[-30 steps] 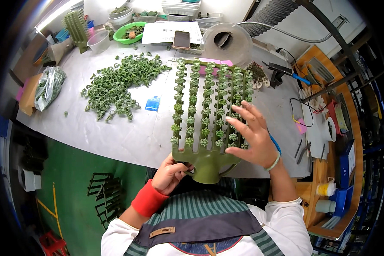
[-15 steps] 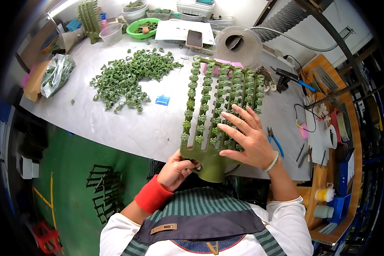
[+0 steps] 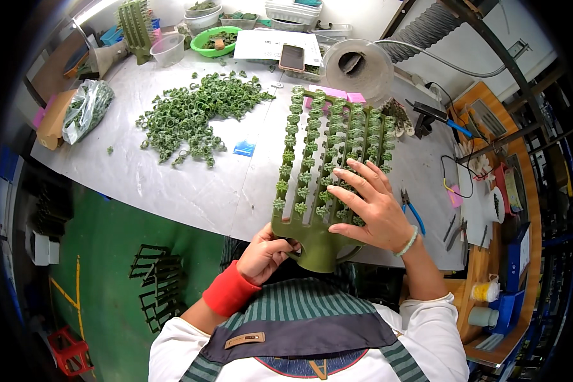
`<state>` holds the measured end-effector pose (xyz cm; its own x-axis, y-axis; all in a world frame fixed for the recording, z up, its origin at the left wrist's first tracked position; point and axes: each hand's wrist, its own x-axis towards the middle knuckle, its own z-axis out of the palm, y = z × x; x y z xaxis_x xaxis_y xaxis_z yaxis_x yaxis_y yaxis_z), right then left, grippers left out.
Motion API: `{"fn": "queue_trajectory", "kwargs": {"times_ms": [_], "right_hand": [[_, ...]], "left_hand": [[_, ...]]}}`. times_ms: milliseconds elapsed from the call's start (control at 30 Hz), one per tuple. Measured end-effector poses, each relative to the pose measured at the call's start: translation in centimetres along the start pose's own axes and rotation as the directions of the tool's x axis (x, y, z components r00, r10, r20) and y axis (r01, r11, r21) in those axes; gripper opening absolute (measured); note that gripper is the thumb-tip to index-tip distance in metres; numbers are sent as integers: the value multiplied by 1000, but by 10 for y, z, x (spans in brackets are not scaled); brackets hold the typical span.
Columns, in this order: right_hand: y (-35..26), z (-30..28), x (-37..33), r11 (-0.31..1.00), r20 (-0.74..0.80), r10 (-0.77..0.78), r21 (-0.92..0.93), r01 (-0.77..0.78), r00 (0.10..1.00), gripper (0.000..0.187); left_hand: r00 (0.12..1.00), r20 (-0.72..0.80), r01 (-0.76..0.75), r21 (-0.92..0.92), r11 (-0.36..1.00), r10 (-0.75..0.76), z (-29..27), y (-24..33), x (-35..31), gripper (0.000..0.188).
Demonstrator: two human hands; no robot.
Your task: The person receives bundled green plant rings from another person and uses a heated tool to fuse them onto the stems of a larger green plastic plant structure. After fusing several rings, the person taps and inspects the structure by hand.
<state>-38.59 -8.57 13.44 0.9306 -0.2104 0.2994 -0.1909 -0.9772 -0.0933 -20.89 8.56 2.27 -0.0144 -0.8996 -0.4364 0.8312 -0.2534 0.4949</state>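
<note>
An olive-green rack with long parallel bars (image 3: 297, 230) stands over the table's near edge, its bars reaching away from me. Rows of small, ruffled green pieces (image 3: 309, 162) run along the bars. At its near end is a rounded, cup-like base (image 3: 317, 256) with loops at the sides. My left hand (image 3: 264, 254) is closed round the left loop. My right hand (image 3: 380, 219) is spread over the lower right bars, fingers apart; whether the fingertips touch the pieces I cannot tell. It hides some of them. Left of the rack lies a large pile of loose green ring-like pieces (image 3: 203, 118).
Along the back are a green bowl (image 3: 200, 46), clear tubs, a phone (image 3: 291, 57) on white paper and a round translucent cover (image 3: 375, 70). Blue-handled pliers (image 3: 415, 213) lie right of the rack. A plastic bag (image 3: 89, 109) sits far left.
The rack's far end has dipped very slightly. Both hands keep almost the same place and grip, and the pile has not changed.
</note>
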Motion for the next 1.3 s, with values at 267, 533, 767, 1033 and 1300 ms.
{"fn": "queue_trajectory", "kwargs": {"times_ms": [267, 533, 767, 1033, 1300], "right_hand": [[3, 1, -1, 1000, -5, -16, -17, 16, 1000, 58], [-34, -83, -31, -612, -313, -84, 766, 199, 946, 72], [-74, -122, 2, -646, -431, -428, 761, 65, 795, 69], [-74, -123, 3, -649, -409, -372, 756, 81, 833, 69], [-76, -122, 1, -629, -405, -360, 770, 102, 840, 68]], "left_hand": [[1000, 24, -8, -2, 1000, 8, 1, 1, 1, 50], [999, 42, 18, -15, 1000, -17, -4, -4, 7, 51], [999, -32, -10, -18, 1000, 9, -11, -1, 0, 57], [1000, -32, -2, -44, 999, 0, -10, -1, -1, 58], [999, -47, 6, -22, 1000, -7, -12, -3, 0, 59]]}}
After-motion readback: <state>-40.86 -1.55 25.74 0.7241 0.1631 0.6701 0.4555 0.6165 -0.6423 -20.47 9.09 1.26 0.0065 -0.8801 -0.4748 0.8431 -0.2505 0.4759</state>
